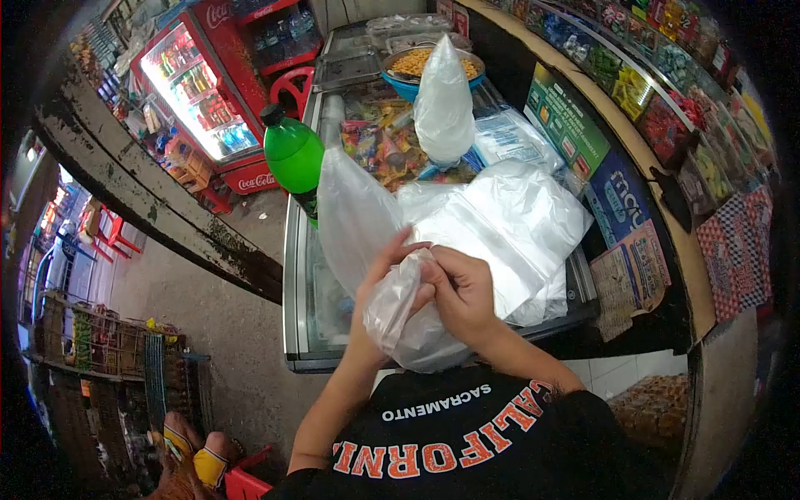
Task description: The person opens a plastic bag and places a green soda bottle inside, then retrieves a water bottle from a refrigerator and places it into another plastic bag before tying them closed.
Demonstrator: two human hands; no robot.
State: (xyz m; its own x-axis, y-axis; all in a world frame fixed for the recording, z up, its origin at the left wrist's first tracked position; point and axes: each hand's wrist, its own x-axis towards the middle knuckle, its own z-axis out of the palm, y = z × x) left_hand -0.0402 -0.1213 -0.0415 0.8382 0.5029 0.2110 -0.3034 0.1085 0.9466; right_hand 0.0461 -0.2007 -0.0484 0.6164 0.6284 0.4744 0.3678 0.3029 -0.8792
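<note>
Both of my hands meet over a translucent white plastic bag [354,221], pinching its gathered middle. One puffed end of it points up and to the left; the crumpled end hangs toward my chest. My left hand [385,265] is wrapped around the bag from the left, partly hidden behind the plastic. From the right, my right hand [465,292] presses thumb and fingers onto the gathered part. Just beyond my hands lies a pile of flat clear plastic bags [508,237]. A green soda bottle [293,157] with a black cap stands left of the held bag.
The glass-topped freezer [292,287] carries an upright, cone-shaped white plastic bundle [443,108] and a blue basin [478,81] of small round yellowish snacks. Hanging candy packs [629,87] line the right. A wooden post [158,183] and a drinks fridge [200,92] stand left.
</note>
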